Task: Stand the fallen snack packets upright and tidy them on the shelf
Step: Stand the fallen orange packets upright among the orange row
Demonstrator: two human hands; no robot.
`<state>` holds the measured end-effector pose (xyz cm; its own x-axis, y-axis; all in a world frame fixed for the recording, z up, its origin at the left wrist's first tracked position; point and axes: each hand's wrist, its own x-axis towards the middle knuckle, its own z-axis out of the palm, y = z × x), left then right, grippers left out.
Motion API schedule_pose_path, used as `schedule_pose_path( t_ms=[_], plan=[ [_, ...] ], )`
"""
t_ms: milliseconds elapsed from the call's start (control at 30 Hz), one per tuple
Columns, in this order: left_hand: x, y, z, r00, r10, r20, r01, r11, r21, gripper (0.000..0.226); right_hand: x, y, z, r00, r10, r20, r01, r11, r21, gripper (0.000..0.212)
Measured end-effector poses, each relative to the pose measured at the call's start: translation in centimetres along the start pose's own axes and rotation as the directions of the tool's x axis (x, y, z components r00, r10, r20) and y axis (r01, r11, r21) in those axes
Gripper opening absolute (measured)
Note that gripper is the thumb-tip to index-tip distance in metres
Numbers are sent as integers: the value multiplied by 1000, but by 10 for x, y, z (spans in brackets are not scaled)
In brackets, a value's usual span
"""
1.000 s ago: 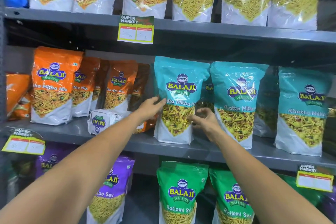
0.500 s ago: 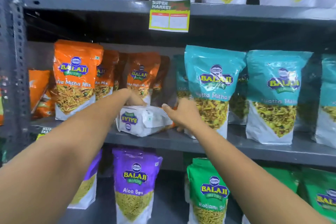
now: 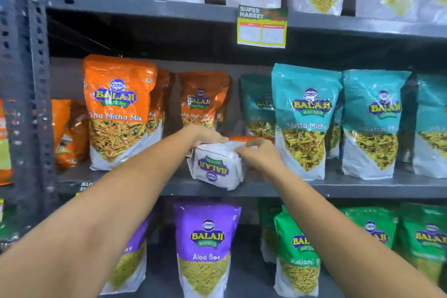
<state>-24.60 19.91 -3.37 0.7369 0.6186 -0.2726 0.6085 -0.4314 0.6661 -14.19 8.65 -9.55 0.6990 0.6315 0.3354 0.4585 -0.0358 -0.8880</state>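
A fallen orange packet [image 3: 215, 168] lies on the middle shelf [image 3: 338, 187], its white bottom with an upside-down logo facing me. My left hand [image 3: 205, 136] grips its upper left edge and my right hand [image 3: 260, 156] grips its right side. Behind it stands an orange packet [image 3: 205, 101]. To the left an orange Tikha Mitha Mix packet [image 3: 118, 111] stands upright. More orange packets [image 3: 70, 133] lean crookedly at the far left. Teal Khatta Mitha packets [image 3: 304, 121] stand upright on the right.
A grey perforated upright post [image 3: 26, 84] frames the shelf on the left. The upper shelf holds orange and purple packets with a price tag [image 3: 262, 26] on its edge. Purple Aloo Sev [image 3: 206, 247] and green Ratlami Sev packets [image 3: 297, 251] stand on the lower shelf.
Both hands left the teal packet and moved left to the fallen orange packet. They now grip it, and its white bottom has turned toward me.
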Motion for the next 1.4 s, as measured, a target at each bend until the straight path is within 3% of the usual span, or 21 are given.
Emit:
schedule_pose_path(
  t_ms=[100, 233, 433, 567, 700, 900, 967, 1067, 1133, 1300, 1400],
  plan=[
    [-14, -6, 1, 988, 68, -142, -81, 993, -85, 28, -14, -3, 1, 993, -90, -74, 89, 996, -19, 42],
    [-30, -19, 0, 881, 163, -445, -259, 952, -164, 25, -29, -10, 0, 956, -291, -38, 290, 956, -43, 50],
    [-43, -27, 0, 780, 246, -575, -422, 885, -194, 19, -44, -18, -6, 881, -470, -47, 467, 882, -60, 59],
    [-50, -35, 2, 690, 298, -660, -466, 880, -90, 36, -47, -19, -5, 843, -537, -26, 535, 843, -53, 61],
    [-54, -44, 4, 588, 348, -730, -555, 830, -51, 36, -41, -15, 1, 801, -597, -44, 594, 802, -61, 63],
    [-43, -63, 2, 523, 373, -767, -585, 811, -4, 37, -20, -10, 18, 812, -581, 55, 581, 813, 22, 72],
    [-34, -71, 8, 479, 372, -795, -582, 813, 29, 42, -11, -5, 27, 825, -563, 58, 561, 827, 47, 84],
    [-19, -87, 18, 412, 352, -841, -621, 783, 23, 44, 0, 4, 39, 895, -441, 66, 434, 896, 93, 108],
    [-15, -92, 18, 371, 373, -850, -635, 770, 61, 46, 5, 6, 40, 921, -374, 106, 356, 922, 155, 112],
    [-13, -98, 14, 309, 455, -835, -628, 757, 180, 49, 17, 4, 36, 930, -280, 237, 218, 941, 259, 93],
    [-14, -99, 14, 205, 398, -894, -530, 813, 240, 56, 21, 1, 37, 925, -274, 262, 207, 944, 257, 71]
  ],
)
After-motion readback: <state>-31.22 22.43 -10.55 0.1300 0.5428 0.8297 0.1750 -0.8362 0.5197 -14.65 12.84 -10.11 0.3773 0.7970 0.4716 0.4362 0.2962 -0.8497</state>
